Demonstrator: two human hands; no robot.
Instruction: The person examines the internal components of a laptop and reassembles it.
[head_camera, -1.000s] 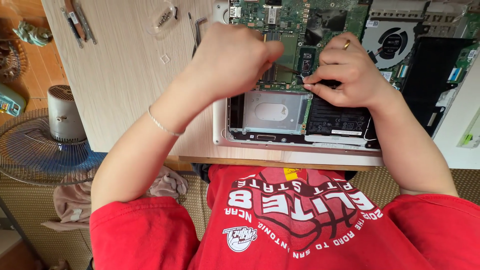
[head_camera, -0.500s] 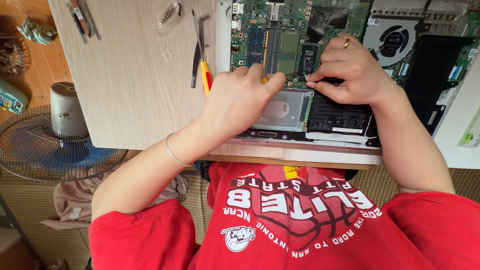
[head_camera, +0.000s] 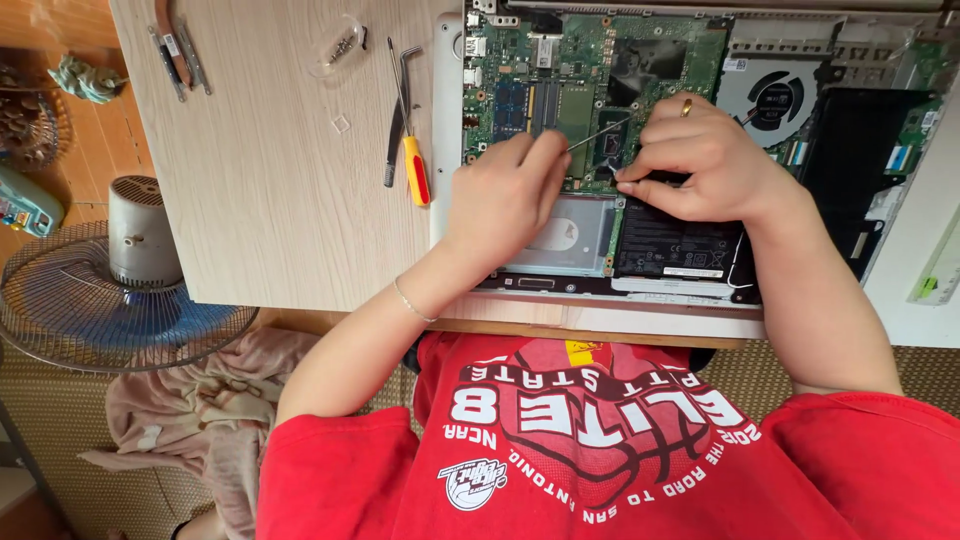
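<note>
While right hand (head_camera: 700, 160) presses the battery's (head_camera: 675, 245) far edge, left hand (head_camera: 505, 195) pinches a thin metal probe (head_camera: 600, 133) angled far-right over the motherboard (head_camera: 590, 70).

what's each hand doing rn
Left hand: shut on a thin metal tool.
Right hand: fingers curled, pressing on the laptop's black battery.

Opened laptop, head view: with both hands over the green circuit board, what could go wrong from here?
1. The left hand holds a thin metal tool whose tip lies over the green circuit board; a slip could scratch a part.
2. The right hand presses by the black battery pack; a stray tip might nick it.
3. The small clear bag of screws lies loose on the pale wooden table and could get knocked off.
</note>
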